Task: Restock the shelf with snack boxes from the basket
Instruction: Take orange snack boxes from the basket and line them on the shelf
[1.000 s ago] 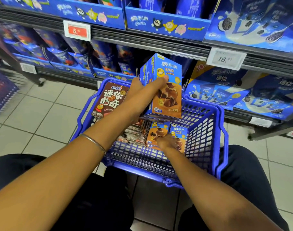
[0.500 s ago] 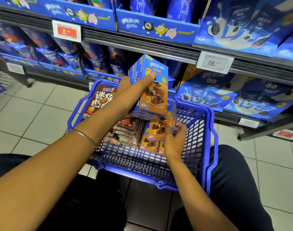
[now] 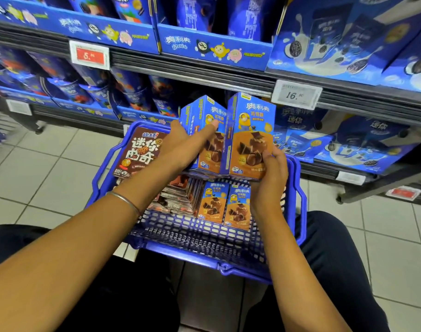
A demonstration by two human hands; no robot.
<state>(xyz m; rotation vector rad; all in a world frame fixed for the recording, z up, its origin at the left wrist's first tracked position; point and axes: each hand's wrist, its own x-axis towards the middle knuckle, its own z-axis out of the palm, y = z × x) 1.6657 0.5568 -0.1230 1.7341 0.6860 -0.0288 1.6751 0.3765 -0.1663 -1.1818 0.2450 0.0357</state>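
Since the earlier frame, a fresh snack box point(image 3: 251, 137) is being lifted out of the basket point(image 3: 101, 164) by the right hand point(image 3: 269, 173) and is being set side-on against the boxes that are already up.

- **Far left of the basket:** a brown cookie box point(image 3: 142, 149) is being left leaning, just beside a pile of dark packs point(image 3: 176, 200).
- **Left hand:** the left hand point(image 3: 185, 144) is being clamped on the held stack point(image 3: 204, 135) of blue-and-orange boxes. The thumb is on the left side and the fingers are being stretched over the front. At least two boxes are there; the exact count cannot be told.
- **Right hand:** the fresh snack box is touching the stack's right side. It is being gripped low at its right edge with the fingers curled onto the front.
- **Position:** everything held is being kept upright above the basket, in front of the lower shelf point(image 3: 322, 168), and is not yet on it.
- **Still in the basket:** two matching boxes point(image 3: 225, 204) are being left lying below.

Handling is being judged as follows:
- The boxes look like thin, light card, stiff at the edges but easily dented on the broad faces.
- The print is glossy, so it is likely slippery when several are being squeezed together.
- A sideways squeeze across the outer narrow sides, with support under the bottom edges, is being advised.
- A loosely clamped middle box could be dropped.
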